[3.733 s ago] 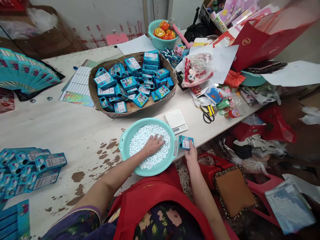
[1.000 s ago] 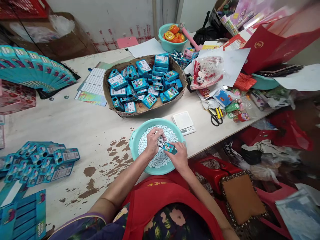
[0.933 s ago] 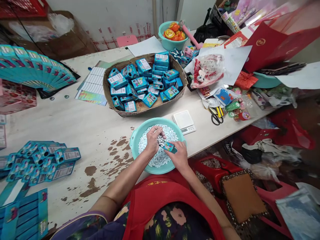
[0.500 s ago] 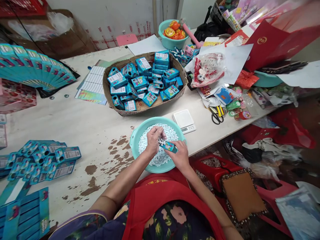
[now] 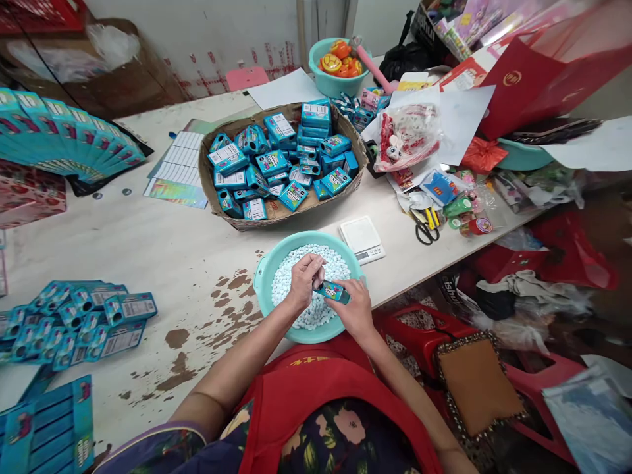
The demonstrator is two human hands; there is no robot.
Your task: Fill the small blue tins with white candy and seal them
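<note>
My right hand [image 5: 356,308] grips a small blue printed carton [image 5: 332,290] over a light-green basin [image 5: 263,289]. Small white candy-like pellets [image 5: 316,317] fill the bottom of the basin. Curled at the carton's left end is my left hand [image 5: 303,280], its fingertips pinched together. Whatever lies inside those fingers is hidden. A white digital scale [image 5: 362,236] sits just beyond the basin's right rim. Behind the basin, a cut-down cardboard box [image 5: 237,220] holds several similar blue cartons [image 5: 274,162].
More blue cartons [image 5: 99,319] are stacked at the left, with flat blue cartons [image 5: 47,421] in front. Scissors [image 5: 424,232], plastic packets and paper clutter the table's right side. Red stools [image 5: 415,339] stand below the right edge. Another basin [image 5: 340,84] with orange toys is at the back.
White pellets showed between my left fingers and the carton's end; now they are hardly visible there. My left fingers have closed in slightly. The right hand keeps its hold on the carton.
</note>
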